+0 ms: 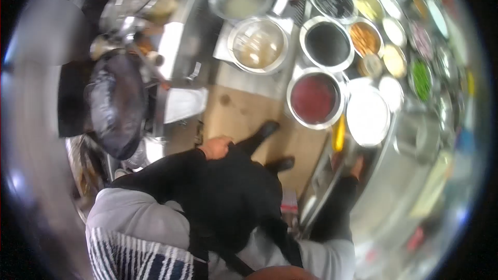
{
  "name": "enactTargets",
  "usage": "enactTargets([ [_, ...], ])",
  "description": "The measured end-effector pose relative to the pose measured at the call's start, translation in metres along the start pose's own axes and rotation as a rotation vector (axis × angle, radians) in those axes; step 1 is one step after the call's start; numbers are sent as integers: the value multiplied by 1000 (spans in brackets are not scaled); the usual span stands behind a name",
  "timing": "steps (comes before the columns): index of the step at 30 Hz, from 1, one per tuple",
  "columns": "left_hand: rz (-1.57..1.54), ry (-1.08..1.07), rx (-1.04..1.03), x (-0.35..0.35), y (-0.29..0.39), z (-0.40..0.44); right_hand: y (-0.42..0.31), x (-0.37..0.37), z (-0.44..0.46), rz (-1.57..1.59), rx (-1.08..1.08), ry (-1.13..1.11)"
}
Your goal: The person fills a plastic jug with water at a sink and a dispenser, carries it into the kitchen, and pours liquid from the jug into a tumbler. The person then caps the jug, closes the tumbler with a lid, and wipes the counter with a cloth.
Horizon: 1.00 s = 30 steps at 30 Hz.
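My left hand [216, 148] is at the front of my black clothing [223, 186], over the brown floor. Its fingers seem bent, but blur hides whether they hold anything. Off to the right, my right hand [357, 168] reaches to the metal counter edge, beside a steel recess below a white round container [367, 115]. Its fingers are smeared and partly hidden, so a grip cannot be made out. Just above that hand a yellow handle [339, 134] sticks out near a steel pot of dark red liquid [314, 98].
A large dark wok [116, 103] stands at left. Ahead are a steel bowl [258, 44] with cloudy contents and a pot of dark liquid [328, 44]. Several small containers line the right, including chopped greens [420, 80] and orange pieces [365, 38]. A white sheet [185, 105] lies by the left counter.
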<state>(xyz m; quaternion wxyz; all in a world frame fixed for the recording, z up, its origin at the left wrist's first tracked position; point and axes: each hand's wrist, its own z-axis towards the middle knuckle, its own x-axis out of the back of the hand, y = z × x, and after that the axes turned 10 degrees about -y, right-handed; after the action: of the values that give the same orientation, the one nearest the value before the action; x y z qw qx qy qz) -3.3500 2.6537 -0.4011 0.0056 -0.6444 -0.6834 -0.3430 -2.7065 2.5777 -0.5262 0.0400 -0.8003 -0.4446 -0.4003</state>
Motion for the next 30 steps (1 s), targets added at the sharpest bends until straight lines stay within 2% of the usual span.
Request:
enactTargets([
  [9,41,88,57,9,-3,-31,-24,14,36,113,-82,-91],
  [17,36,6,205,18,26,-46,-2,16,32,242,-126,-96],
  [20,78,31,141,9,31,-41,10,20,15,411,-137,-61],
  [23,74,94,47,-2,43,-35,11,34,-27,728,-131,-7],
  [26,44,123,-18,-17,54,-24,-2,31,-90,984,-42,244],
  [27,48,118,-41,-19,64,-24,-10,16,-105,875,64,612],
  [28,48,130,-52,-23,69,-23,-9,9,-115,878,67,629],
  [30,138,92,-69,-36,75,-13,-19,8,-168,807,249,742],
])
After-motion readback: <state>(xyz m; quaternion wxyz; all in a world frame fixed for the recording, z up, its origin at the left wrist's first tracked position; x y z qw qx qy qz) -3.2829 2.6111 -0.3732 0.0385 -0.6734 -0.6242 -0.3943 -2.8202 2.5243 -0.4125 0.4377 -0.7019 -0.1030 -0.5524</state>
